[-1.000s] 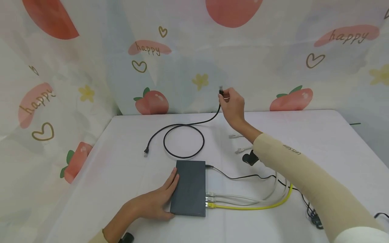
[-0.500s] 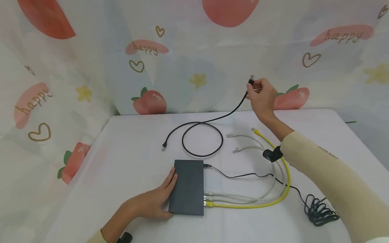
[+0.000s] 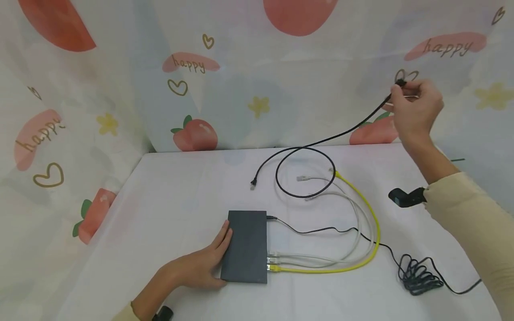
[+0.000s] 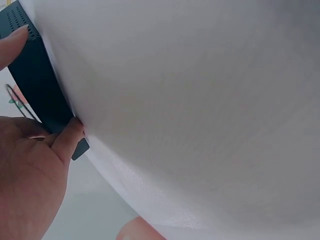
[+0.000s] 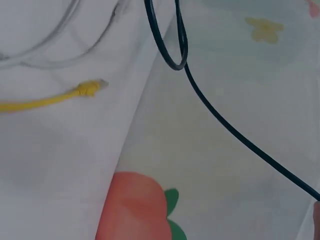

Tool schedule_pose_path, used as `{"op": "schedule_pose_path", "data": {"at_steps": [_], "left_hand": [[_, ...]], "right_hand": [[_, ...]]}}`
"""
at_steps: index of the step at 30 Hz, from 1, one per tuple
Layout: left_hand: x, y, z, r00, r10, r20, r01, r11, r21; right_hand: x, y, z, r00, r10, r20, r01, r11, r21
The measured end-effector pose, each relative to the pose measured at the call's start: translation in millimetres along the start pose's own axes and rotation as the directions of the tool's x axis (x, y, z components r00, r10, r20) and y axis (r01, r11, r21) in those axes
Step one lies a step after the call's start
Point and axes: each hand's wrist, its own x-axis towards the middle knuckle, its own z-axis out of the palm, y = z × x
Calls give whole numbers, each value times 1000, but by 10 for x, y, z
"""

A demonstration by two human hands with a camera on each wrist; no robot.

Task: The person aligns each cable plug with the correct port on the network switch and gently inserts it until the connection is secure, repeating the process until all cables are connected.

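In the head view, my right hand [image 3: 419, 104] pinches a black network cable [image 3: 345, 132] just below one plug, high at the right in front of the backdrop. The cable runs down left into a loop, and its other plug [image 3: 253, 183] hangs at the loop's left. The right wrist view shows part of this cable [image 5: 225, 120]; the hand is mostly out of that frame. My left hand [image 3: 201, 267] rests against the left side of a dark grey network switch [image 3: 245, 247], fingers straight along its edge and thumb at the near corner. The left wrist view shows the switch's vented side [image 4: 40, 80].
A yellow network cable [image 3: 375, 214] and white network cables [image 3: 353, 209] run from the switch's right side, free ends toward the back. A thin power lead [image 3: 305, 232] leads to a coiled bundle [image 3: 419, 275]. A patterned backdrop [image 3: 257, 67] stands behind the white table [image 3: 176, 187].
My right hand has moved right and upward, drawing the black cable along. Its loop has shifted right, now overlapping the white and yellow cable ends. My left hand stays on the switch.
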Motion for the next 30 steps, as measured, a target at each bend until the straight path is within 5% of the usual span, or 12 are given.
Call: {"op": "schedule_pose_path", "data": {"at_steps": [3,6,11,15,18,22,30], "left_hand": [[-5,-1,-10,1000,-2,-4,2,1000,10],[-11,-7,-11,1000,-7,-6,7,1000,21],[-10,-7,-5,1000,0,-3,0,1000,15],[0,-2,3,1000,3,-2,-3,1000,12],[3,-3,7,1000,5,-4,-5,1000,14],[1,-9,12,1000,7,-9,-6,1000,17],[1,-10,13,1000,16,-10,-15,1000,8]], "right_hand": [[98,-41,-248,1000,25,17,-24,999,-33],[137,-48,-455,998,-1,64,12,985,-173],[92,-35,-670,989,-100,111,141,874,-465],[45,-67,-779,976,-168,141,218,810,-545],[18,-111,-829,956,-226,184,291,790,-540],[-53,-159,-846,898,-327,295,437,741,-510],[-383,-210,-773,728,-443,524,667,632,-394]]}}
